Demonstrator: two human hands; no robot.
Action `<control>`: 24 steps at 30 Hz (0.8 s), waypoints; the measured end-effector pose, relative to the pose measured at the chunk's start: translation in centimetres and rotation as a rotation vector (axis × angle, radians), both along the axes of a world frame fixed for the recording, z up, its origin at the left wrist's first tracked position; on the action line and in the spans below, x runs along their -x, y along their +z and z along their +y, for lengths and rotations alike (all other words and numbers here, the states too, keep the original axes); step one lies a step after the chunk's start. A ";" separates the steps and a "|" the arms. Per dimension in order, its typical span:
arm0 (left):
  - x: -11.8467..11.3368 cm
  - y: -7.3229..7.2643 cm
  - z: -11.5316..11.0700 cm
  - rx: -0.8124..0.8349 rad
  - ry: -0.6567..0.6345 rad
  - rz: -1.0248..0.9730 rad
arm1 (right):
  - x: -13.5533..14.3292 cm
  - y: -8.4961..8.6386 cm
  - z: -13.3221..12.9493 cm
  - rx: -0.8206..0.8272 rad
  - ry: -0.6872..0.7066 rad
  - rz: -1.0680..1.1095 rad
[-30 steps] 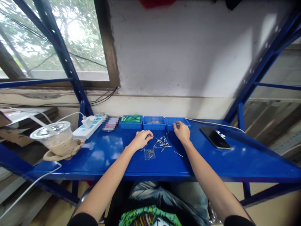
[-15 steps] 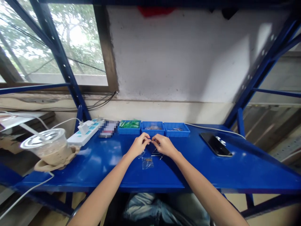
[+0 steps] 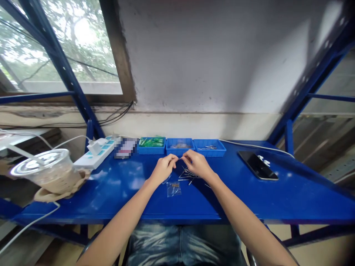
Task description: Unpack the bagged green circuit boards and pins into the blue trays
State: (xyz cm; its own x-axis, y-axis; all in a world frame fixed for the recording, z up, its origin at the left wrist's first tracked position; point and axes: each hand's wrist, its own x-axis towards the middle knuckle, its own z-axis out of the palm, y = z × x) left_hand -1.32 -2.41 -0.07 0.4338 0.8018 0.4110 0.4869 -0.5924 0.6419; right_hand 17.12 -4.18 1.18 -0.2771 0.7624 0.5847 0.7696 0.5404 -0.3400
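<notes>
While bent over a wide, glossy blue metal tabletop point(image 3: 277, 199), apparently busy with a fine, two-handed fingertip step, lining up something tiny. Likely calls for a light, steady pinch and little wrist movement, well clear of the loose parts underneath.

Toward the far side, in a row, three shallow rectangular blue plastic trays: a left tray point(image 3: 152, 150) full of green packets point(image 3: 151, 142), a middle tray point(image 3: 174, 152) with contents too blurred to identify, a right tray point(image 3: 213, 152) with a few thin metallic rods point(image 3: 211, 147). On the near side of the trays, left hand point(image 3: 163, 167) and right hand point(image 3: 197, 162), close together but apart, both with thumb and fingers drawn into a pinch. Just below the right hand, a loose, crisscrossed heap of thin silvery rods point(image 3: 188, 173). Closer to the front edge, below the left hand, a small flat clear plastic bag point(image 3: 173, 189) with brass-coloured pieces point(image 3: 174, 185) inside, untouched. Smallest of all, a slim pale piece point(image 3: 179, 158), directly between the hands, apparently gripped from both sides. Cannot tell whether one part or two end to end.
</notes>
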 end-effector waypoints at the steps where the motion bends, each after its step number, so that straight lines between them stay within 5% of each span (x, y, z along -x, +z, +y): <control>1: -0.2 -0.1 0.0 0.000 -0.004 0.031 | -0.6 0.2 0.3 -0.018 -0.074 0.019; 7: -1.3 0.1 0.6 -0.097 -0.159 0.431 | -5.5 -0.1 2.5 0.012 -0.648 0.199; 12: -1.4 0.4 1.5 -0.129 -0.227 0.517 | -6.6 -0.9 3.4 0.139 -0.837 0.202; 17: -0.5 -0.2 2.4 -0.079 -0.241 0.410 | -5.5 -0.8 3.0 0.096 -0.687 0.155; 24: 0.6 0.4 2.8 -0.020 -0.200 0.157 | -1.2 -0.7 0.3 0.104 -0.031 0.021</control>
